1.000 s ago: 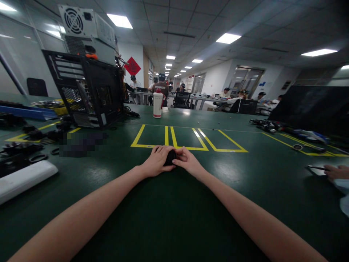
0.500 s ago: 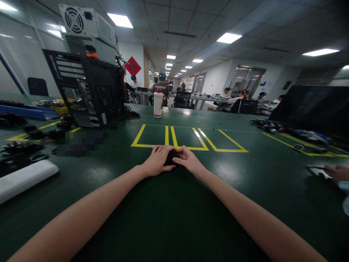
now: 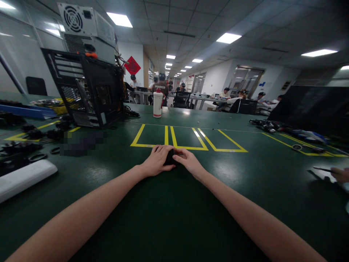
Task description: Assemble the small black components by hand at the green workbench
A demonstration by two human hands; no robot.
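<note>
In the middle of the green table [image 3: 174,211], a small dark rounded object [image 3: 169,157] sits between my two hands; its kind is hard to make out. My left hand [image 3: 157,160] is wrapped over it from the left, with the thumb along its near side. From the right, the fingertips and thumb of my right hand [image 3: 188,162] close on its edge. Much of the object is hidden under my fingers. Just beyond my hands, yellow tape outlines [image 3: 189,148] mark the table top.
A black computer case [image 3: 100,91] with power supply units [image 3: 89,25] on top stands at left. Nearer lies a long white object [image 3: 27,178]. A white tumbler [image 3: 157,104] stands farther back. At the right edge, another person's hand [image 3: 340,175] holds a thin dark tool.
My right hand's fingers have shifted slightly on the object, while my left hand stays over it. At the right edge, the other person's hand and thin tool have moved.
</note>
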